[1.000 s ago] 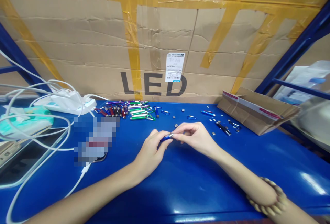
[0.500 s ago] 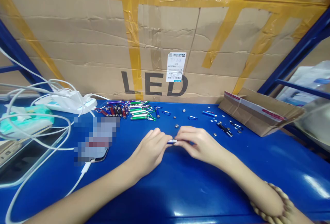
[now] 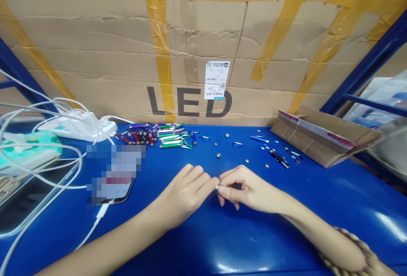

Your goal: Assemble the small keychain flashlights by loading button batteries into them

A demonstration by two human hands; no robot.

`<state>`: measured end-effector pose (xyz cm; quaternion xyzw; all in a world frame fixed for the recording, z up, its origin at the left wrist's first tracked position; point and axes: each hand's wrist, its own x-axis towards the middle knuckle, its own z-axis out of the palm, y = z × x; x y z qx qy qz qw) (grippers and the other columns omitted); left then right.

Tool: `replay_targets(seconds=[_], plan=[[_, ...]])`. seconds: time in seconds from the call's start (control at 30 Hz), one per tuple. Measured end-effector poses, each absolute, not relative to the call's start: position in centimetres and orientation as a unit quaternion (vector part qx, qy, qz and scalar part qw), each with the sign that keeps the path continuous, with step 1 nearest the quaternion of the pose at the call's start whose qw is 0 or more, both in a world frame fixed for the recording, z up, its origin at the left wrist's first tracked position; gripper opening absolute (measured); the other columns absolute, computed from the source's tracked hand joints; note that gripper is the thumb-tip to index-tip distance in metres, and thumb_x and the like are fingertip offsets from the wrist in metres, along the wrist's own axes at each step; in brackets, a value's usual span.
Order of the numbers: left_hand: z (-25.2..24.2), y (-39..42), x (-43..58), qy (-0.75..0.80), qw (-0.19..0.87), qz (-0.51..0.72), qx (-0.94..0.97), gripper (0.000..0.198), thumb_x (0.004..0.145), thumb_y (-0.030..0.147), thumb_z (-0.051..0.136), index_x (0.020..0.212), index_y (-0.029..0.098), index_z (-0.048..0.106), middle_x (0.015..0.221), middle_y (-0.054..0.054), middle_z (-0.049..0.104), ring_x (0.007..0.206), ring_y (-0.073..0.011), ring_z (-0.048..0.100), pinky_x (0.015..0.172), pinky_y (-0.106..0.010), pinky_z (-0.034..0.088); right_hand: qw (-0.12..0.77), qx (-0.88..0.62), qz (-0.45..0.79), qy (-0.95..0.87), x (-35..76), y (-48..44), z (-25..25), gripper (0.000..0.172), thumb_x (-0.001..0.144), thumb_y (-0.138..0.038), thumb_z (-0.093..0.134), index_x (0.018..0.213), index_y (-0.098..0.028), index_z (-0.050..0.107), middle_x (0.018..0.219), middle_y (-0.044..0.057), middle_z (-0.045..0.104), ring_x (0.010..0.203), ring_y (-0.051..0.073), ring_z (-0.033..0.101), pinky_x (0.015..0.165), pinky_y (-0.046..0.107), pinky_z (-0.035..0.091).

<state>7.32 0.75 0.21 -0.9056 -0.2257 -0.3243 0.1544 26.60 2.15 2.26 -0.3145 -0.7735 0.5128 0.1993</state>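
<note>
My left hand point(image 3: 192, 191) and my right hand point(image 3: 240, 187) meet above the blue table, fingertips pinched together on a mini flashlight point(image 3: 218, 187). Only a small silver end of it shows; the fingers hide the rest. Beyond the hands lie silver button cells point(image 3: 218, 155), a blue carabiner clip point(image 3: 238, 144) and a blue flashlight tube point(image 3: 259, 139). To their right is a black mini flashlight point(image 3: 279, 159) among more cells and a clip. A pile of coloured mini flashlights with clips point(image 3: 171, 137) lies at the back, left of centre.
A big cardboard box point(image 3: 121, 55) marked LED stands behind the table. An open small carton point(image 3: 318, 136) sits at the right. On the left are a phone point(image 3: 122, 182) on a charging cable, a white power strip point(image 3: 79, 125), loose white cords and a tissue pack point(image 3: 41, 146).
Both hands have come slightly lower and nearer, and less of the flashlight shows between them. A button cell formerly hidden behind the right hand now shows on the table. The view has shifted slightly.
</note>
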Motion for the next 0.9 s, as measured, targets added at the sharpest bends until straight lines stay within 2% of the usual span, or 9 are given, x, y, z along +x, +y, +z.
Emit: replay_targets(seconds=[0.17,0.23,0.3,0.43,0.53,0.67,0.8,0.9], plan=[[0.0,0.4,7.4,-0.230,0.131,-0.340,-0.902,0.027,0.091,0.008,0.032,0.103,0.008,0.056,0.077,-0.009,0.064,0.068,-0.0173,0.047,0.059,-0.030,0.035,0.167,-0.292,0.773,-0.538,26.4,2.4,1.7,0.033,0.073,-0.041,0.064,0.061,-0.010,0.061,0.043,-0.007,0.038,0.035,0.003,0.036,0.036,0.017,0.043],[-0.4,0.3,7.6,-0.256,0.088,-0.361,-0.893,0.026,0.090,0.007,0.035,0.105,0.009,0.056,0.078,-0.008,0.065,0.068,-0.0167,0.048,0.058,-0.029,0.036,0.168,-0.288,0.807,-0.488,26.3,2.5,1.7,0.033,0.070,-0.041,0.067,0.059,-0.010,0.060,0.044,-0.008,0.037,0.036,0.002,0.032,0.034,0.016,0.044],[-0.8,0.4,7.9,-0.286,0.018,-0.385,-0.877,0.023,0.090,0.009,0.039,0.103,0.012,0.057,0.077,-0.006,0.065,0.066,-0.0155,0.047,0.060,-0.028,0.038,0.181,-0.302,0.790,-0.501,26.2,2.6,1.9,0.035,0.071,-0.044,0.065,0.061,-0.010,0.061,0.044,-0.007,0.038,0.037,0.003,0.034,0.034,0.016,0.045],[-1.4,0.7,8.5,-0.323,-0.098,-0.399,-0.853,0.017,0.089,0.013,0.044,0.095,0.017,0.060,0.073,-0.002,0.064,0.064,-0.0142,0.045,0.063,-0.026,0.040,0.221,-0.366,0.648,-0.630,26.3,2.8,2.1,0.041,0.073,-0.050,0.062,0.064,-0.010,0.063,0.044,-0.005,0.045,0.037,0.005,0.045,0.037,0.016,0.044],[-1.5,0.8,8.6,-0.350,-0.125,-0.406,-0.835,0.017,0.088,0.014,0.047,0.096,0.018,0.061,0.078,-0.002,0.066,0.068,-0.0148,0.047,0.064,-0.025,0.042,0.243,-0.408,0.537,-0.697,26.4,2.9,2.0,0.043,0.076,-0.052,0.057,0.063,-0.011,0.061,0.046,-0.004,0.048,0.038,0.006,0.048,0.040,0.016,0.043],[-1.2,0.7,8.7,-0.378,-0.145,-0.413,-0.816,0.019,0.088,0.020,0.048,0.099,0.019,0.063,0.078,-0.003,0.067,0.070,-0.0157,0.052,0.065,-0.026,0.045,0.265,-0.419,0.423,-0.758,26.8,3.1,2.1,0.051,0.086,-0.054,0.038,0.066,-0.013,0.061,0.051,-0.001,0.052,0.043,0.008,0.050,0.044,0.019,0.043],[-0.7,0.4,8.6,-0.441,-0.176,-0.383,-0.792,0.023,0.089,0.027,0.044,0.102,0.020,0.061,0.073,-0.003,0.063,0.070,-0.0163,0.056,0.066,-0.027,0.046,0.295,-0.473,0.185,-0.810,27.7,4.0,2.4,0.039,0.088,-0.045,0.042,0.076,-0.016,0.066,0.072,0.003,0.064,0.061,0.012,0.057,0.053,0.022,0.042],[-0.3,0.3,8.7,-0.476,-0.221,-0.360,-0.771,0.025,0.090,0.032,0.038,0.093,0.020,0.060,0.067,0.000,0.060,0.071,-0.0169,0.055,0.068,-0.028,0.044,0.304,-0.510,0.073,-0.802,28.9,5.3,2.2,0.024,0.085,-0.036,0.049,0.085,-0.019,0.066,0.086,0.004,0.066,0.068,0.014,0.059,0.058,0.024,0.045]])
